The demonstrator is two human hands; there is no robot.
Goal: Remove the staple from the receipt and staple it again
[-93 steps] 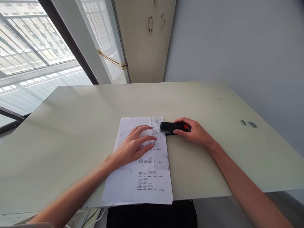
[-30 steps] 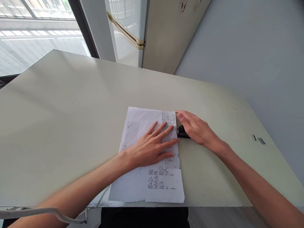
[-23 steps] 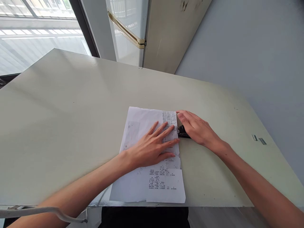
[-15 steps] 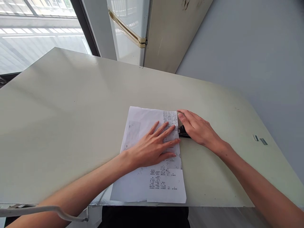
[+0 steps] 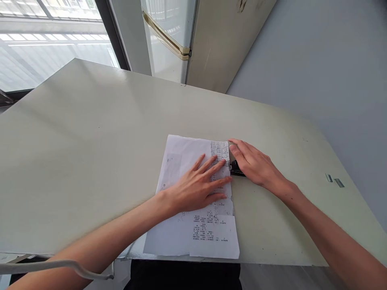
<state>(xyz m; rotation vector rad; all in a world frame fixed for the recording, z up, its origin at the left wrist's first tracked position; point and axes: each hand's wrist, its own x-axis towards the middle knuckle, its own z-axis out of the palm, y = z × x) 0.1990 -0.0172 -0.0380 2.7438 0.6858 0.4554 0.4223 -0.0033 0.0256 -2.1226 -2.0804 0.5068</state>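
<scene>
Papers [image 5: 172, 161] with printed text lie near the table's front edge. My left hand [image 5: 198, 187] rests flat on them with its fingers spread toward their right edge. Just right of the papers is a black tool, seemingly a stapler [image 5: 237, 172], whose left end meets the paper edge. My right hand [image 5: 252, 163] lies over the rest of the stapler, fingers stretched out together toward the paper's upper right corner; its palm side is hidden.
Two small staple strips [image 5: 339, 183] lie on the right of the white table [image 5: 121, 121]. A grey cable [image 5: 60, 264] crosses the lower left corner. Behind the table stand a fridge [image 5: 223, 44] and a window.
The whole view has shifted slightly, so everything appears a little farther right. Both hands, the papers and the black tool keep their places relative to one another.
</scene>
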